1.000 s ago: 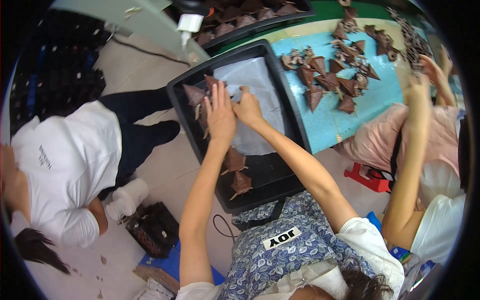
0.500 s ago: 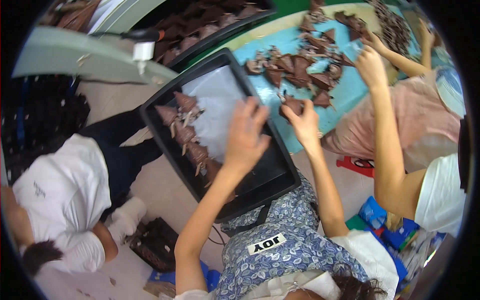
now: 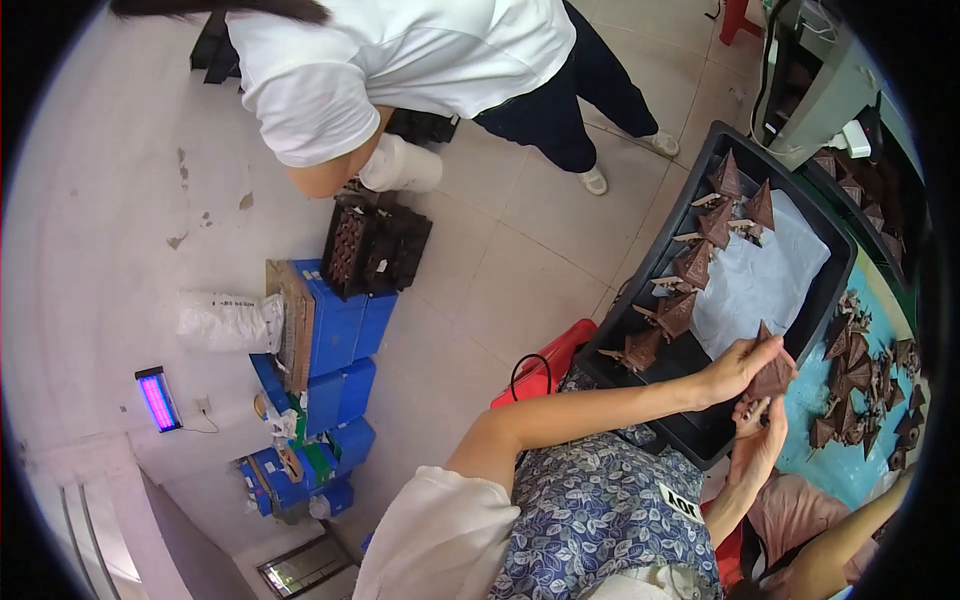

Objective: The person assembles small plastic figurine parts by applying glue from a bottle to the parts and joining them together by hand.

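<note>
A brown, pointed, umbrella-like piece (image 3: 770,376) with pale stick-like bits beneath it is held between both hands, above the near right corner of a black plastic tray (image 3: 612,335). My left hand (image 3: 738,372) pinches its side with closed fingers. Lower down, my right hand (image 3: 758,436) has its fingers closed round the underside by the pale bits. A row of similar brown pieces (image 3: 692,265) lies along the tray's left side. Beside them, a whitish plastic sheet (image 3: 765,275) covers part of the tray bottom.
More brown pieces (image 3: 850,385) are heaped on a light-blue table (image 3: 800,455) at right. Another person's arm (image 3: 840,560) shows at lower right. Someone in a white shirt (image 3: 400,60) stands at the top. Blue boxes (image 3: 335,325) and a black crate (image 3: 375,245) stand left.
The view has swung left, so the tray now appears on the right. My left hand, open over the tray before, has come to the brown piece in my right hand.
</note>
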`<act>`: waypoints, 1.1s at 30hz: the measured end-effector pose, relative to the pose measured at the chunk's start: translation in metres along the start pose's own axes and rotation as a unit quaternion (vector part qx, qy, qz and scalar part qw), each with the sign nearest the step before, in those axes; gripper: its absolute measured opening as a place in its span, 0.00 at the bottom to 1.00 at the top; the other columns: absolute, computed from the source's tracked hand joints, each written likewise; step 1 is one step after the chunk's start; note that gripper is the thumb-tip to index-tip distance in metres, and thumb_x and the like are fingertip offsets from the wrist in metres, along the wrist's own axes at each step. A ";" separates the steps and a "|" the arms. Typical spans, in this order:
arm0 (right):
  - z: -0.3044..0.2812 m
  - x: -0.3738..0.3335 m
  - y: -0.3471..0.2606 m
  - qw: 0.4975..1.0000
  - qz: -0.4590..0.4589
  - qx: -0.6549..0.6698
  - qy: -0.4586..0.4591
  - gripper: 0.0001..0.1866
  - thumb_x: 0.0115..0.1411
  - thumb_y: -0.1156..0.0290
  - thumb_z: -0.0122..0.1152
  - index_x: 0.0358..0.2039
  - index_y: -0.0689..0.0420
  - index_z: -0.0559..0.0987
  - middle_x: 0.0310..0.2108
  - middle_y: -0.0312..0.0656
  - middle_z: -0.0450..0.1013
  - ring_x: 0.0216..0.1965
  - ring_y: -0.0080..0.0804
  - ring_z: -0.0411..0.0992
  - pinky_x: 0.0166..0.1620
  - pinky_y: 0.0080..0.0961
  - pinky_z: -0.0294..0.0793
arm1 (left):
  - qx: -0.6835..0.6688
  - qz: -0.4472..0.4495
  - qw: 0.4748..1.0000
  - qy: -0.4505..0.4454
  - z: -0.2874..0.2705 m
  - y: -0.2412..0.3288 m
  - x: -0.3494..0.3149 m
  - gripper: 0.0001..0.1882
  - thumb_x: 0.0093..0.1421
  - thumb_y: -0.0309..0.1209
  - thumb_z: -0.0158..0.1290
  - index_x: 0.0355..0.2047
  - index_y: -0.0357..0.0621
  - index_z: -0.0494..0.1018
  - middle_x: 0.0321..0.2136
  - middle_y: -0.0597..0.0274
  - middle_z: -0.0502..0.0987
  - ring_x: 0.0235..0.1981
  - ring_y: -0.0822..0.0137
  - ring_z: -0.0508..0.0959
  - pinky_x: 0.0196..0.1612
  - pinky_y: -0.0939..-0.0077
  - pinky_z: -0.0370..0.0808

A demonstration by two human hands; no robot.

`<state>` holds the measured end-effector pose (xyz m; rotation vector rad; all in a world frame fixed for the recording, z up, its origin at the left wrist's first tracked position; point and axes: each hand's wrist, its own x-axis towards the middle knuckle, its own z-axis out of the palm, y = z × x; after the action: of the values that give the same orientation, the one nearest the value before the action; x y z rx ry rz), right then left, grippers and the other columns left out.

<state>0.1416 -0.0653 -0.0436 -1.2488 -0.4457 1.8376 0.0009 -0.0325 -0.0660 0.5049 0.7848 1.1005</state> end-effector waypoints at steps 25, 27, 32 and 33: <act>0.052 -0.038 -0.015 0.782 -0.400 -0.442 0.183 0.20 0.44 0.82 0.65 0.42 0.65 0.76 0.33 0.46 0.73 0.31 0.40 0.72 0.34 0.31 0.72 | -0.400 -0.351 0.846 0.026 0.004 0.020 0.021 0.15 0.65 0.40 0.49 0.28 0.41 0.74 0.30 0.58 0.78 0.39 0.63 0.77 0.58 0.53 0.68; 0.053 -0.040 -0.018 0.753 -0.423 -0.470 0.182 0.23 0.43 0.82 0.64 0.44 0.62 0.78 0.34 0.44 0.72 0.32 0.39 0.70 0.36 0.31 0.70 | -0.425 -0.364 0.829 0.008 0.013 0.023 0.021 0.15 0.65 0.39 0.48 0.29 0.42 0.74 0.30 0.58 0.78 0.38 0.63 0.78 0.59 0.53 0.67; 0.046 -0.032 -0.012 0.765 -0.421 -0.451 0.186 0.21 0.44 0.81 0.64 0.42 0.60 0.78 0.32 0.43 0.72 0.30 0.39 0.71 0.35 0.32 0.70 | -0.362 -0.368 0.856 0.043 0.001 0.023 0.025 0.15 0.65 0.40 0.47 0.30 0.41 0.72 0.34 0.57 0.78 0.37 0.63 0.77 0.60 0.52 0.66; 0.044 -0.026 -0.005 0.793 -0.393 -0.419 0.203 0.19 0.46 0.80 0.63 0.43 0.60 0.77 0.31 0.44 0.73 0.29 0.40 0.71 0.34 0.32 0.70 | -0.345 -0.347 0.869 0.071 -0.002 0.026 0.025 0.17 0.67 0.41 0.44 0.33 0.38 0.72 0.36 0.53 0.77 0.38 0.61 0.78 0.59 0.51 0.67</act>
<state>0.1091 -0.0757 -0.0057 -1.6125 -1.3817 0.5937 -0.0099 0.0004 -0.0569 -0.4567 0.5668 0.6611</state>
